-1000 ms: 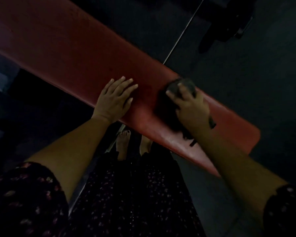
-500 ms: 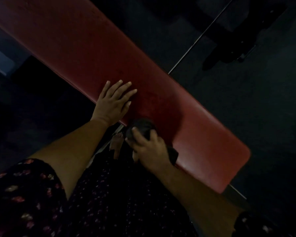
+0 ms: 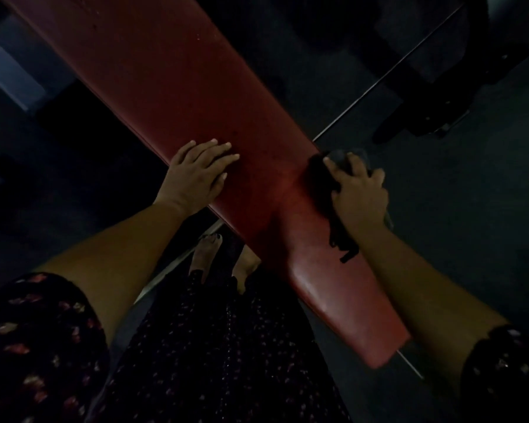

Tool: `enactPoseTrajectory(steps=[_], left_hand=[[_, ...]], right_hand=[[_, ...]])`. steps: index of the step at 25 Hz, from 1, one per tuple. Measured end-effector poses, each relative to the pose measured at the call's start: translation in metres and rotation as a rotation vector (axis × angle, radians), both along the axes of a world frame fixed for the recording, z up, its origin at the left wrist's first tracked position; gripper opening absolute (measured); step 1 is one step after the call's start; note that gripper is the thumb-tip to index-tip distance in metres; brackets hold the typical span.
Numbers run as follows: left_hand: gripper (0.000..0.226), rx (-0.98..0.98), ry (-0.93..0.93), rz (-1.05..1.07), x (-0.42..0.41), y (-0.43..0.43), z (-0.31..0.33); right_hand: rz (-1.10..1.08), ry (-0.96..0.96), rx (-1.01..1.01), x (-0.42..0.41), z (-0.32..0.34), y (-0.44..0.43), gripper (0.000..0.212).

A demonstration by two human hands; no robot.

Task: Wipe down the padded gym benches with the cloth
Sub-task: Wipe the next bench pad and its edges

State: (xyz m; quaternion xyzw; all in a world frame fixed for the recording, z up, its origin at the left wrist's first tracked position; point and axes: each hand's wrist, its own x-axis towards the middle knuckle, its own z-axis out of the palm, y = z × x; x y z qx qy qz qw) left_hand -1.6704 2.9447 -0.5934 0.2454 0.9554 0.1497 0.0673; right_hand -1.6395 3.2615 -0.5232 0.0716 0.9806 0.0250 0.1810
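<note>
A long red padded bench (image 3: 171, 80) runs diagonally from the top left to the lower right in dim light. My left hand (image 3: 196, 175) rests flat on its near edge with the fingers straight. My right hand (image 3: 359, 193) grips a dark cloth (image 3: 321, 181) and presses it on the bench's far edge. A loose end of the cloth hangs out below my wrist. The bench's rounded end lies at the lower right.
Dark gym floor (image 3: 455, 224) surrounds the bench. A thin metal bar (image 3: 388, 77) crosses the floor beyond the bench, with dark equipment (image 3: 425, 117) at the top right. My bare feet (image 3: 208, 254) stand under the bench's near edge beside a metal frame rail.
My right hand with the cloth has swept from the bench's near edge across the pad to its far edge. My left hand has stayed in place.
</note>
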Motion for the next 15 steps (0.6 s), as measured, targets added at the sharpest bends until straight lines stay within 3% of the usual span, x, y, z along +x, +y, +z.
enactPoseTrajectory(steps=[3, 5, 11, 15], left_hand=[[0.044, 0.031, 0.011, 0.041, 0.005, 0.005, -0.002], [0.044, 0.054, 0.016, 0.052, 0.006, 0.005, -0.003], [0.043, 0.080, 0.088, 0.076, 0.001, -0.008, -0.002], [0.049, -0.053, 0.048, 0.180, -0.001, -0.021, 0.001]], right_hand=[[-0.121, -0.047, -0.060, -0.024, -0.004, 0.004, 0.061], [-0.065, 0.037, -0.053, -0.019, -0.002, -0.027, 0.058], [0.444, 0.014, -0.244, 0.084, 0.003, -0.138, 0.060], [0.856, -0.256, -0.304, 0.075, -0.004, -0.160, 0.048]])
